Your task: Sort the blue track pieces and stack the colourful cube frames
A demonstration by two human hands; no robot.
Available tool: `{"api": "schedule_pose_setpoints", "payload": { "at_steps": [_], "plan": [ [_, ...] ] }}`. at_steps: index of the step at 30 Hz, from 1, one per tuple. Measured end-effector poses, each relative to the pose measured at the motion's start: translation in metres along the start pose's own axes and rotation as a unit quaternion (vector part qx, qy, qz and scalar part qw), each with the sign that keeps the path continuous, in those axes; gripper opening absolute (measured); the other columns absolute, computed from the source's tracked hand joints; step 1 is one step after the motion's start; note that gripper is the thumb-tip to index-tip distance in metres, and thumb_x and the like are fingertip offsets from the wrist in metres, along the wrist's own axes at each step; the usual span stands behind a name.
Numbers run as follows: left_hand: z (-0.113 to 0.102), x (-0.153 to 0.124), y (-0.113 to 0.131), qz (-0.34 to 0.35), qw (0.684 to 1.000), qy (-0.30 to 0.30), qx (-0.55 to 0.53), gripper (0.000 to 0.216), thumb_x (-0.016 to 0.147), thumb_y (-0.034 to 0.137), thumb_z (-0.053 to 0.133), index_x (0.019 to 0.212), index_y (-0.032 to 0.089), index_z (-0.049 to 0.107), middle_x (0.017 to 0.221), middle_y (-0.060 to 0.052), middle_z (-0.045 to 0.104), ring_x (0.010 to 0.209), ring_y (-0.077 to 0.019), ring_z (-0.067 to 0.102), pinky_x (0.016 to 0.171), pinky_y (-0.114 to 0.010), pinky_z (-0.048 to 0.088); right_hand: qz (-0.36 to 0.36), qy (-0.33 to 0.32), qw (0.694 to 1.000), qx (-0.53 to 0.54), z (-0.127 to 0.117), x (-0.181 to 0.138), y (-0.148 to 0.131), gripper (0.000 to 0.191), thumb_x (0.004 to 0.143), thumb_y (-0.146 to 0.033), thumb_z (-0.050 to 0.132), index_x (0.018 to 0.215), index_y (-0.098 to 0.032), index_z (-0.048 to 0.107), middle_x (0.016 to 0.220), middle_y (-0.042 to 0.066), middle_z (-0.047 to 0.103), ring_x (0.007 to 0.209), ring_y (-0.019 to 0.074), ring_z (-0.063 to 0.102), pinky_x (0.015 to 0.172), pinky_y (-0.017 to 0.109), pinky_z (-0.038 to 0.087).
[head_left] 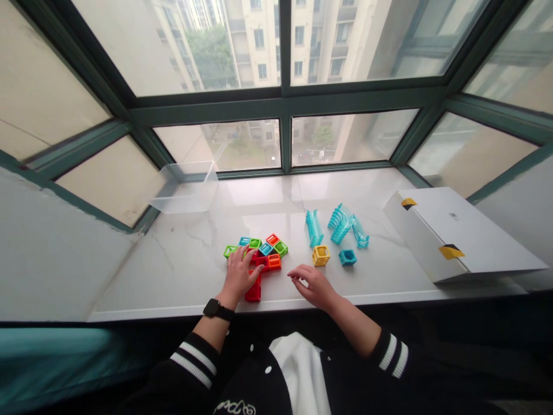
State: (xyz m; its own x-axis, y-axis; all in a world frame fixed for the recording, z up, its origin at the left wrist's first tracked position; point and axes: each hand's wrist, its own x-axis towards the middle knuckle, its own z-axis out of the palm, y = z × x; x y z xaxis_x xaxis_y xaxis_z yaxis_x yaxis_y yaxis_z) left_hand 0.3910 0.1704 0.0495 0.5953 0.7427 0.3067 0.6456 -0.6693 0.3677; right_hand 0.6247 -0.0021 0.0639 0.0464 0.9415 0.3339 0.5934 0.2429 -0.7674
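A group of hollow square building blocks in red, orange, green and blue lies on the white sill. My left hand (238, 272) is over its left side, fingers spread and touching the blocks, partly hiding them. A red block (253, 291) extends from the group towards the front edge, beside my left thumb. An orange block (273, 262) lies at the group's right. My right hand (314, 283) hovers right of the group, fingers loosely bent, with nothing visible in them. Nearest beyond it stands a yellow block (321, 255). A teal block (347, 257) sits further right.
Behind the single blocks lie a straight clear-blue track piece (314, 228), a curved one (340, 223) and another short piece (360, 231). A clear plastic bin (185, 202) stands at the back left. A white box (466, 236) occupies the right, near the window frame (285, 138).
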Motion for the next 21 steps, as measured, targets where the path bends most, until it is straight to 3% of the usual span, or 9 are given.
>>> {"api": "schedule_pose_setpoints", "payload": {
  "at_steps": [3, 7, 12, 15, 21],
  "plan": [
    [0.012, -0.004, -0.003, -0.013, 0.999, -0.026, 0.030, 0.041, 0.094, 0.047, 0.068, 0.129, 0.025, 0.065, 0.157, -0.014, 0.053, 0.149, -0.0399, 0.042, 0.125, -0.067, 0.027, -0.013, -0.132, 0.991, -0.011, 0.032, 0.010, -0.009, 0.032, 0.094, -0.019, 0.067, 0.125, -0.027, 0.072, 0.117, 0.007, 0.071, 0.101, 0.0208, 0.069, 0.091, 0.033, 0.056],
    [0.023, -0.007, 0.010, -0.042, 0.997, -0.015, 0.056, 0.037, 0.096, 0.050, 0.065, 0.124, 0.025, 0.065, 0.158, -0.015, 0.052, 0.145, -0.0387, 0.046, 0.125, -0.067, 0.025, -0.025, -0.206, 0.977, -0.044, 0.069, 0.013, -0.017, 0.044, 0.090, -0.024, 0.074, 0.134, -0.029, 0.068, 0.123, 0.008, 0.068, 0.107, 0.0237, 0.067, 0.093, 0.034, 0.055],
    [0.027, -0.007, 0.019, -0.059, 0.995, 0.001, 0.079, 0.042, 0.096, 0.053, 0.065, 0.125, 0.023, 0.065, 0.156, -0.017, 0.052, 0.145, -0.0391, 0.046, 0.126, -0.067, 0.024, 0.006, -0.186, 0.979, -0.081, 0.083, 0.009, -0.015, 0.030, 0.087, -0.028, 0.078, 0.116, -0.024, 0.069, 0.113, 0.007, 0.069, 0.101, 0.0246, 0.066, 0.088, 0.035, 0.054],
    [0.025, -0.007, 0.020, -0.060, 0.995, -0.002, 0.077, 0.039, 0.095, 0.053, 0.066, 0.121, 0.024, 0.066, 0.154, -0.016, 0.053, 0.144, -0.0383, 0.047, 0.126, -0.066, 0.024, 0.036, -0.161, 0.981, -0.098, 0.075, 0.007, -0.008, 0.025, 0.086, -0.033, 0.081, 0.102, -0.022, 0.066, 0.102, 0.006, 0.069, 0.092, 0.0231, 0.064, 0.082, 0.033, 0.052],
    [0.023, -0.007, 0.020, -0.053, 0.996, -0.007, 0.066, 0.035, 0.094, 0.052, 0.068, 0.116, 0.025, 0.066, 0.152, -0.016, 0.054, 0.142, -0.0373, 0.047, 0.126, -0.065, 0.024, 0.061, -0.121, 0.986, -0.101, 0.058, 0.001, 0.003, 0.027, 0.082, -0.033, 0.084, 0.094, -0.022, 0.062, 0.093, 0.004, 0.068, 0.088, 0.0223, 0.063, 0.079, 0.032, 0.050]
  ]
}}
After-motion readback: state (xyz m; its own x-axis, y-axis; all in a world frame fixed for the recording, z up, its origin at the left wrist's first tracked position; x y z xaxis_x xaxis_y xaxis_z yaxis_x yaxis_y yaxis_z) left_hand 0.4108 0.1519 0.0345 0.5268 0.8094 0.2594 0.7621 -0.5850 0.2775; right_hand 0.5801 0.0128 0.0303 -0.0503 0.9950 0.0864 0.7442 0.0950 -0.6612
